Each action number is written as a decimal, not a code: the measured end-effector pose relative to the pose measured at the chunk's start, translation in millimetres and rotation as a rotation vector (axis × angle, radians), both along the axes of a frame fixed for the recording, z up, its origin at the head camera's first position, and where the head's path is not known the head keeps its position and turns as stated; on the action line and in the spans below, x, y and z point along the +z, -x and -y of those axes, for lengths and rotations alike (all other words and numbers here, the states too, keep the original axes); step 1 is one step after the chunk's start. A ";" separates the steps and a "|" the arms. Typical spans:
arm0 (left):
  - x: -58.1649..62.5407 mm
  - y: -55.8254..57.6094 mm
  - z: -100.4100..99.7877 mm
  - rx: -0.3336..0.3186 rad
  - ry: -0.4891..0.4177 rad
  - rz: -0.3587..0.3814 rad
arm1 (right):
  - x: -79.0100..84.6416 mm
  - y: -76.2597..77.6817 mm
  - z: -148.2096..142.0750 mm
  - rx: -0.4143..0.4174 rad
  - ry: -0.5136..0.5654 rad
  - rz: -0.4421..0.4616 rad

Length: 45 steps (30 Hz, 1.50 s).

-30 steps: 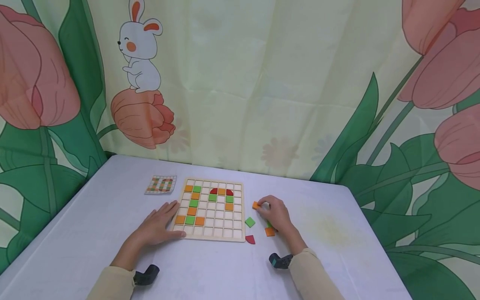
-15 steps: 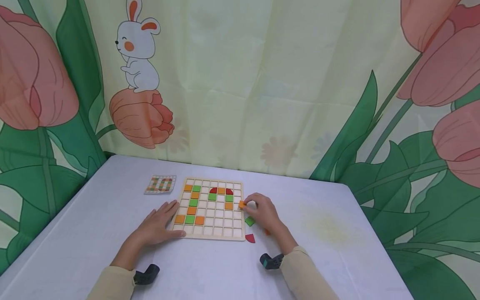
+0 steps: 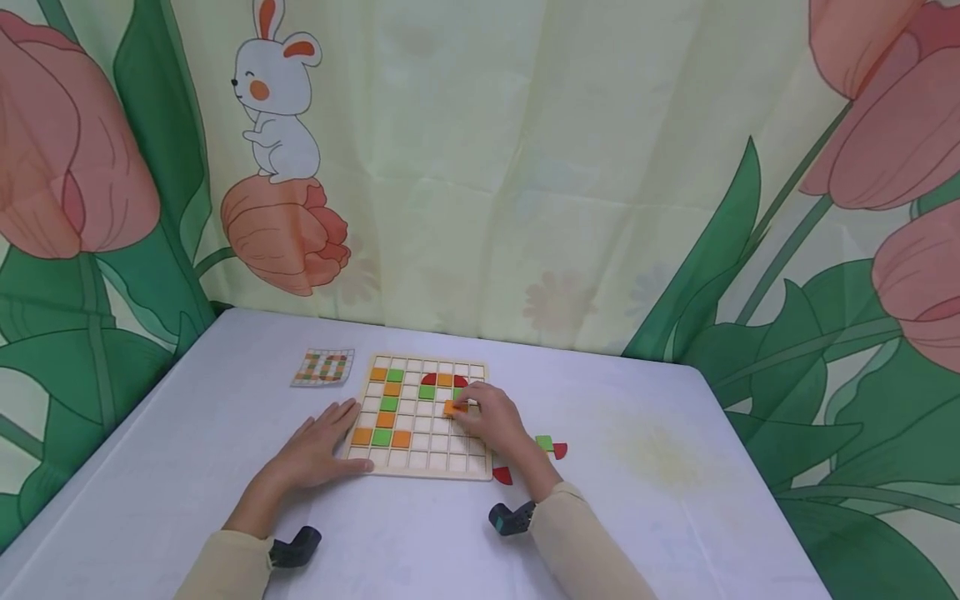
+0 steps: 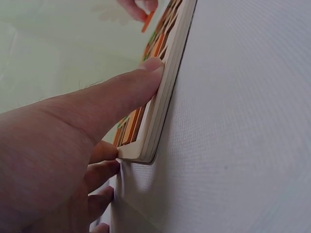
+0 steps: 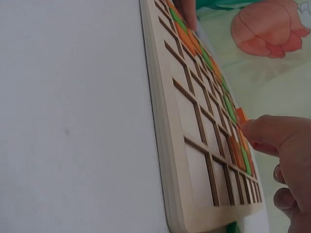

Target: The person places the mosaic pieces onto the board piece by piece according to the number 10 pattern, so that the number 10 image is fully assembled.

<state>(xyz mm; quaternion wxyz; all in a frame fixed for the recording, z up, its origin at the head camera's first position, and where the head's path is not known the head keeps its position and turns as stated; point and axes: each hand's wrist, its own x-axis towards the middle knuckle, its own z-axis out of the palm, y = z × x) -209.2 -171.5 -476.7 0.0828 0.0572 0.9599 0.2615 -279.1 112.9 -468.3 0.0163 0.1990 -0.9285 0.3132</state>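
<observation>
In the head view, my right hand pinches an orange square tile above the right half of the wooden grid board. The right wrist view shows thumb and fingers holding that orange tile at its edge. My left hand lies at the board's left side with spread, straight fingers. Its thumb rests on the near edge in the left wrist view. Several orange and green squares and two red quarter-round tiles sit in the cells. My right hand hides part of the board's right side.
A pattern card lies beyond the board's left side. Right of the board are a red quarter-round piece, a green square and another red piece. A flower-print curtain stands behind the white table.
My right hand has carried the orange tile leftward from beside the board to above its cells. The left hand has stayed at the board's edge.
</observation>
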 end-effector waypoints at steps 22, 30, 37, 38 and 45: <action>-3.9 -5.8 -1.6 -0.034 -0.014 -0.019 | -8.9 0.3 36.2 0.010 -0.047 -0.038; -2.8 -1.9 -5.8 -0.027 0.002 -0.040 | -6.9 4.9 36.2 0.014 -0.093 -0.058; -3.3 0.7 -3.9 -0.023 0.010 -0.040 | -2.4 4.0 23.6 0.033 -0.016 -0.011; -3.2 0.6 -3.4 -0.022 0.009 -0.037 | -1.5 2.7 21.7 0.029 -0.005 0.000; -0.1 -0.6 -0.2 -0.025 0.016 -0.033 | 2.9 -6.1 6.8 -0.042 0.039 0.053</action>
